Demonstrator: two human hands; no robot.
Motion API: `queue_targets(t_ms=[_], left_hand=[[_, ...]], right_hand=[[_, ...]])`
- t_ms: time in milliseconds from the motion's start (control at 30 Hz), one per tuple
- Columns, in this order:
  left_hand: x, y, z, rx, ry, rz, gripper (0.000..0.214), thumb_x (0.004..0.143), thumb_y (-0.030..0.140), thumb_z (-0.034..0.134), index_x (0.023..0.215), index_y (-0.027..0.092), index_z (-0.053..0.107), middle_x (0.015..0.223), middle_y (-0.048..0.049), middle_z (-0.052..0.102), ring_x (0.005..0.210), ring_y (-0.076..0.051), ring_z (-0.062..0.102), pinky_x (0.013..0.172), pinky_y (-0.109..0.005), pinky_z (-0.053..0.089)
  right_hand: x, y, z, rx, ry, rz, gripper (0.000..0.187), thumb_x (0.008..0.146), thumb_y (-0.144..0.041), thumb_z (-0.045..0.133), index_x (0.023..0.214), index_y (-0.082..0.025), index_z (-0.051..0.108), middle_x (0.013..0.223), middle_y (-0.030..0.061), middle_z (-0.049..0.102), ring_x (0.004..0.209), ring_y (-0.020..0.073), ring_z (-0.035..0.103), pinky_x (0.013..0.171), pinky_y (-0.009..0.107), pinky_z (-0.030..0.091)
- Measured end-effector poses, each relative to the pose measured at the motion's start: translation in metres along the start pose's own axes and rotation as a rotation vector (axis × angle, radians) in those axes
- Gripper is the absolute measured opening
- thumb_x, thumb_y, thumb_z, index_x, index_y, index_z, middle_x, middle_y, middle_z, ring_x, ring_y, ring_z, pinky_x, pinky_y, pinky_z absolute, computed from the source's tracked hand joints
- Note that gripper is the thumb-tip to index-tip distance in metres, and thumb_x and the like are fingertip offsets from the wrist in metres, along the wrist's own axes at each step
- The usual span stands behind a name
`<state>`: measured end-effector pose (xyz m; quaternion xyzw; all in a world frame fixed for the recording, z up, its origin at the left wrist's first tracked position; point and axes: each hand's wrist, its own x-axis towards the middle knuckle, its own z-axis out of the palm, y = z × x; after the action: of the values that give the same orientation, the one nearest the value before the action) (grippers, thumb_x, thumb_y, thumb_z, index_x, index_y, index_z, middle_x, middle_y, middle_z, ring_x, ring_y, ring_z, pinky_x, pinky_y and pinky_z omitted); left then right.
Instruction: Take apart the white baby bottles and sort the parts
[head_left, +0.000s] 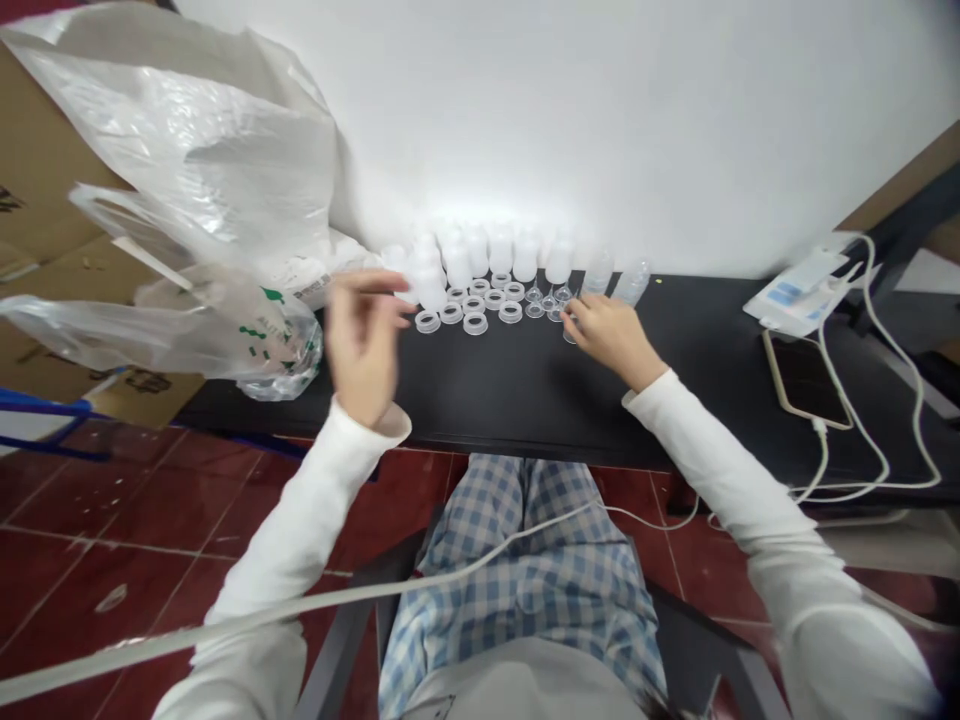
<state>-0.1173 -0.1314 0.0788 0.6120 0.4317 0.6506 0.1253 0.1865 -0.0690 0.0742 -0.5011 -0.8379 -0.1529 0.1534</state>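
My left hand (365, 345) is raised at the left of the row of parts, a little blurred. Its thumb and fingers stand apart, and I make out nothing between them. Just beyond it are several frosted white caps (429, 288), which look like baby bottle covers. My right hand (604, 335) rests low over the table, its fingers closed on a clear silicone nipple (569, 336) that they partly cover. Beside it sit several more clear nipples (534, 309). Several translucent screw rings (475, 323) lie between the two hands.
Two clear bottles (632, 284) stand near the wall. A plastic bag (277, 340) bulges over the left end of the black table (480, 395). To the right lie a phone (806, 378), white cables (913, 385) and a white packet (799, 290). One cable crosses my lap.
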Motion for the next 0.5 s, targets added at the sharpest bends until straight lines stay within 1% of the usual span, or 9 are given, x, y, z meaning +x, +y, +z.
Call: queue_targets(t_ms=[33,67,133,167,200,233,300,400,500], left_hand=[[-0.001,-0.013,0.006,0.086,-0.113,-0.02,0.03,0.098,0.044,0.061,0.117,0.021,0.062,0.116,-0.0078,0.066,0.096,-0.018,0.068,0.088,-0.037,0.059],[-0.002,-0.028,0.014,0.188,-0.25,-0.045,0.031,0.095,0.042,0.063,0.117,0.02,0.061,0.117,-0.0089,0.065,0.1,-0.02,0.068,0.091,-0.039,0.059],[-0.004,-0.058,0.032,0.377,-0.516,-0.09,0.042,0.089,0.034,0.069,0.126,0.016,0.058,0.129,-0.0147,0.058,0.121,-0.027,0.064,0.106,-0.047,0.054],[-0.005,-0.071,0.042,0.449,-0.585,-0.086,0.05,0.087,0.031,0.07,0.132,0.015,0.055,0.133,-0.017,0.055,0.13,-0.031,0.058,0.114,-0.05,0.048],[-0.006,-0.082,0.052,0.51,-0.624,-0.074,0.056,0.086,0.03,0.07,0.137,0.012,0.052,0.138,-0.0197,0.052,0.135,-0.034,0.055,0.118,-0.052,0.044],[-0.006,-0.09,0.062,0.564,-0.642,-0.059,0.058,0.087,0.028,0.069,0.139,0.01,0.05,0.14,-0.0224,0.05,0.136,-0.037,0.054,0.118,-0.054,0.043],[-0.008,-0.099,0.078,0.656,-0.648,-0.022,0.053,0.089,0.027,0.066,0.137,0.009,0.052,0.136,-0.0237,0.052,0.129,-0.039,0.058,0.114,-0.055,0.045],[-0.011,-0.097,0.096,0.723,-0.616,0.049,0.038,0.092,0.023,0.059,0.129,0.01,0.058,0.125,-0.021,0.058,0.117,-0.035,0.063,0.106,-0.05,0.051],[-0.013,-0.091,0.109,0.755,-0.595,0.091,0.035,0.093,0.021,0.057,0.125,0.009,0.059,0.12,-0.0212,0.059,0.115,-0.035,0.063,0.104,-0.048,0.051]], right_hand=[[-0.001,-0.001,0.011,-0.065,-0.079,0.019,0.034,0.106,-0.029,0.042,0.106,-0.009,0.07,0.099,0.0194,0.073,0.091,0.0294,0.068,0.073,0.037,0.045],[-0.003,-0.002,0.02,-0.107,-0.131,0.044,0.034,0.105,-0.029,0.044,0.11,-0.008,0.069,0.101,0.0208,0.073,0.092,0.0306,0.068,0.071,0.036,0.043],[-0.007,-0.004,0.029,-0.144,-0.202,0.06,0.034,0.105,-0.03,0.045,0.114,-0.007,0.068,0.103,0.0214,0.073,0.091,0.0307,0.067,0.068,0.035,0.039],[-0.009,-0.004,0.031,-0.149,-0.222,0.056,0.034,0.105,-0.03,0.045,0.116,-0.008,0.067,0.103,0.021,0.073,0.092,0.0305,0.067,0.068,0.035,0.038],[-0.011,-0.005,0.031,-0.15,-0.238,0.046,0.033,0.105,-0.03,0.045,0.117,-0.008,0.067,0.103,0.0207,0.072,0.093,0.0303,0.067,0.069,0.034,0.038],[-0.012,-0.006,0.03,-0.152,-0.249,0.035,0.032,0.104,-0.029,0.045,0.117,-0.009,0.066,0.104,0.0207,0.072,0.095,0.0304,0.066,0.07,0.035,0.039],[-0.012,-0.007,0.03,-0.156,-0.269,0.019,0.03,0.103,-0.027,0.047,0.119,-0.009,0.066,0.109,0.0216,0.07,0.1,0.031,0.065,0.073,0.035,0.041],[-0.012,-0.004,0.034,-0.143,-0.27,0.003,0.03,0.101,-0.021,0.045,0.12,-0.009,0.064,0.116,0.0232,0.066,0.103,0.0313,0.062,0.076,0.036,0.044],[-0.011,0.004,0.042,-0.075,-0.238,-0.012,0.03,0.099,-0.017,0.042,0.118,-0.01,0.064,0.121,0.0234,0.061,0.107,0.0318,0.059,0.077,0.036,0.046]])
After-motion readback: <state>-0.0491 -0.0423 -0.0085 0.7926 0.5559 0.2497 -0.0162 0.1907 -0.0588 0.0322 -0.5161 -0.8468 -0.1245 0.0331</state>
